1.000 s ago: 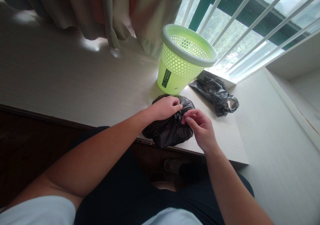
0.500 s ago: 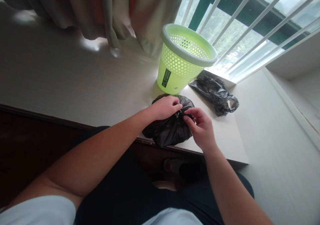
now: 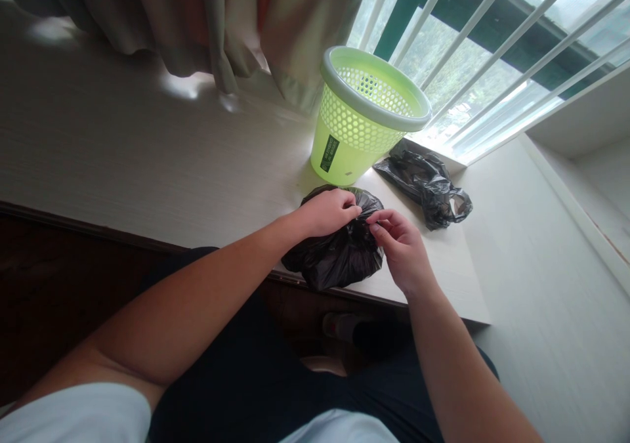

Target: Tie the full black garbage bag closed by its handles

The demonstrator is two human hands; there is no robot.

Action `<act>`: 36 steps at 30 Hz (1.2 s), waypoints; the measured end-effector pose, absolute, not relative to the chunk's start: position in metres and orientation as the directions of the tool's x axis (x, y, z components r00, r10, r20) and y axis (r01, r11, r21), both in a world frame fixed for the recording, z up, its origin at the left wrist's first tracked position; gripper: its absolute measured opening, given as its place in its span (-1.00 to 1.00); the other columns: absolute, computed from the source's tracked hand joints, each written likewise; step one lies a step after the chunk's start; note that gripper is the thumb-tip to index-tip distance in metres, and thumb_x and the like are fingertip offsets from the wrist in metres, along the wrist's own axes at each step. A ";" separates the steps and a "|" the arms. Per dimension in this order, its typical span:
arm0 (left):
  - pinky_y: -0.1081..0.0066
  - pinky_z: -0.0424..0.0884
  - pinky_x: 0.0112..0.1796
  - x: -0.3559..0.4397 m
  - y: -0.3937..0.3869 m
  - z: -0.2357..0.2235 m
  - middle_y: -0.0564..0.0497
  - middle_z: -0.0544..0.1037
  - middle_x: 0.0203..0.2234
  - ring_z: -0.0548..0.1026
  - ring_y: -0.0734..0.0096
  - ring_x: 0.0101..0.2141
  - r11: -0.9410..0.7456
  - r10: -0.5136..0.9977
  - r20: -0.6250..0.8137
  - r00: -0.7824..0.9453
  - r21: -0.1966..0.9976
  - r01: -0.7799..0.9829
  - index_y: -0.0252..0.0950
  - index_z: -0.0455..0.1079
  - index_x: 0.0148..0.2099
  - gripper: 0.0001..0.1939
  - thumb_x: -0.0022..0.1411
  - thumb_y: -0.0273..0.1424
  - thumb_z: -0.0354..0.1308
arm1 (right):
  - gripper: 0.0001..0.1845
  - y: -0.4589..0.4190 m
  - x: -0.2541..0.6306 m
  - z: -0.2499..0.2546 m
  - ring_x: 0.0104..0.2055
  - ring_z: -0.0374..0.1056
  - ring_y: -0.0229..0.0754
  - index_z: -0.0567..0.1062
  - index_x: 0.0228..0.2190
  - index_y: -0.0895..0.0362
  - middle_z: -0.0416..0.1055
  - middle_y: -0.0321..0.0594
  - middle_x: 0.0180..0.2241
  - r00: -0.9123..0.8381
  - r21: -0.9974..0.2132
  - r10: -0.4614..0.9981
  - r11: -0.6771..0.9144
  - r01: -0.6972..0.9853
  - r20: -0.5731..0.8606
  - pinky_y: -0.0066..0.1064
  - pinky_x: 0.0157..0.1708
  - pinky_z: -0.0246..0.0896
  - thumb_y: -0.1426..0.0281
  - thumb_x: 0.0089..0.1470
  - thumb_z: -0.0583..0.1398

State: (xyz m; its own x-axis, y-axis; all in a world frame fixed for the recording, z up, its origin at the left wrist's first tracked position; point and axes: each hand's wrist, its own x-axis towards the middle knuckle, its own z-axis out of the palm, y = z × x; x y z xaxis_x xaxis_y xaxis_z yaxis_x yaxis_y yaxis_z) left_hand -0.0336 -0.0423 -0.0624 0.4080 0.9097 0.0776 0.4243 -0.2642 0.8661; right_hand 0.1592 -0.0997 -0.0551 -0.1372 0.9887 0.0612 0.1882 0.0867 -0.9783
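Note:
A full-looking black garbage bag [image 3: 339, 259] rests at the front edge of the ledge, its plastic gathered into folds at the top. My left hand [image 3: 331, 212] lies over its upper left side, fingers closed on the gathered plastic. At the right of the gather, my right hand [image 3: 401, 246] pinches the bag's top between thumb and forefinger. The exact bit of plastic between the fingertips is too small to make out. Just behind the bag stands a light green waste basket [image 3: 339, 157], upright, with a grey rim and a perforated upper wall.
A second black plastic bag [image 3: 426, 184], crumpled and with a loop handle, lies right of the basket. The pale wooden ledge [image 3: 147, 161] ends at a front edge near my legs. Curtains [image 3: 187, 23] hang at the back left; a barred window [image 3: 472, 56] is behind.
My right hand has shifted slightly to the right and its fingertips have drawn a little away from my left hand. The left hand keeps its hold; bag and basket stay put.

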 end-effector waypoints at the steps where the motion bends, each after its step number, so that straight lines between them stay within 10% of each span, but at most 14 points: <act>1: 0.33 0.13 -0.38 -0.034 -0.042 -0.063 0.11 0.38 -0.55 0.33 0.39 -0.45 -0.264 0.910 0.078 0.406 0.865 0.427 -0.23 0.24 -0.47 -0.67 0.36 -0.30 0.15 | -0.79 -0.099 0.159 -0.056 -0.40 0.22 -0.25 0.54 -0.29 0.06 0.43 -0.31 -0.39 -0.125 -0.973 0.989 0.107 0.204 0.083 -0.37 -0.38 0.13 0.20 0.12 0.36; 16: 0.33 0.12 -0.38 -0.032 -0.040 -0.064 0.12 0.37 -0.57 0.31 0.39 -0.47 -0.263 0.919 0.091 0.383 0.866 0.425 -0.23 0.23 -0.48 -0.67 0.34 -0.30 0.15 | -0.65 -0.099 0.159 -0.054 -0.30 0.46 -0.17 0.52 -0.23 0.03 0.57 -0.26 -0.32 -0.021 -0.995 0.999 0.030 0.095 0.028 -0.37 -0.36 0.29 0.23 -0.02 0.46; 26: 0.31 0.12 -0.37 -0.033 -0.039 -0.066 0.10 0.37 -0.56 0.31 0.39 -0.46 -0.262 0.916 0.083 0.392 0.864 0.429 -0.23 0.22 -0.49 -0.65 0.34 -0.25 0.13 | -0.68 -0.101 0.159 -0.038 -0.49 0.18 -0.31 0.56 -0.28 0.07 0.35 -0.34 -0.52 -0.180 -0.986 0.971 -0.165 -0.023 -0.159 -0.48 -0.57 -0.16 0.19 -0.02 0.47; 36: 0.28 -0.02 -0.37 -0.037 -0.043 -0.054 0.05 0.22 -0.67 0.17 0.35 -0.52 -0.231 0.965 0.091 0.245 0.738 0.634 -0.21 0.19 -0.61 -0.45 0.28 -0.04 0.24 | -0.52 -0.118 0.143 -0.036 -0.58 -0.04 -0.37 0.48 -0.39 0.09 0.12 -0.44 -0.58 -0.337 -0.965 0.918 -0.135 0.225 -0.207 -0.42 -0.59 -0.27 -0.05 0.14 0.39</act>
State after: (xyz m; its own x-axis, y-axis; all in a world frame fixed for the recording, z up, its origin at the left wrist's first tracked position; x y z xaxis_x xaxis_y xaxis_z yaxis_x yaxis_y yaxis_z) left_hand -0.0368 -0.0428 -0.0535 0.2452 0.9652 0.0914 0.6340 -0.2309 0.7381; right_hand 0.1432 -0.1184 -0.0358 -0.3369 0.9184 -0.2074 0.2250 -0.1354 -0.9649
